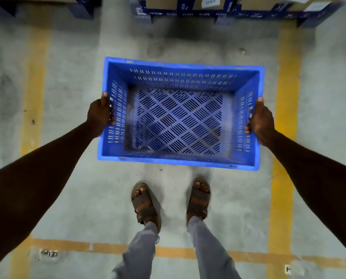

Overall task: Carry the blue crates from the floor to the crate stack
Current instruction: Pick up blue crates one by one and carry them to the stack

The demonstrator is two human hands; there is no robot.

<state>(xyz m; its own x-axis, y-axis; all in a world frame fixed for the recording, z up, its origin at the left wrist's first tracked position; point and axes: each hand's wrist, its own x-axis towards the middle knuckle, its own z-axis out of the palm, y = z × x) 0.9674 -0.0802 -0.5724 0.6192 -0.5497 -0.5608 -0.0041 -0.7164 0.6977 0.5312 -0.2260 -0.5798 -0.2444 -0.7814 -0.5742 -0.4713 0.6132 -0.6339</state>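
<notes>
An empty blue crate [180, 156] with slotted walls and a perforated bottom fills the middle of the head view, seen from above. My left hand [99, 114] grips its left short wall, thumb on the rim and fingers through the handle slot. On the opposite short wall my right hand [260, 122] holds the crate the same way. The crate hangs level in front of my feet; whether it touches the floor cannot be told. No crate stack is in view.
The grey concrete floor [67, 188] has yellow lines left [34, 97], right [286, 117] and an orange line near me [172, 251]. Blue pallets [188, 14] with cardboard boxes line the far edge. My sandalled feet [146, 204] stand just behind the crate.
</notes>
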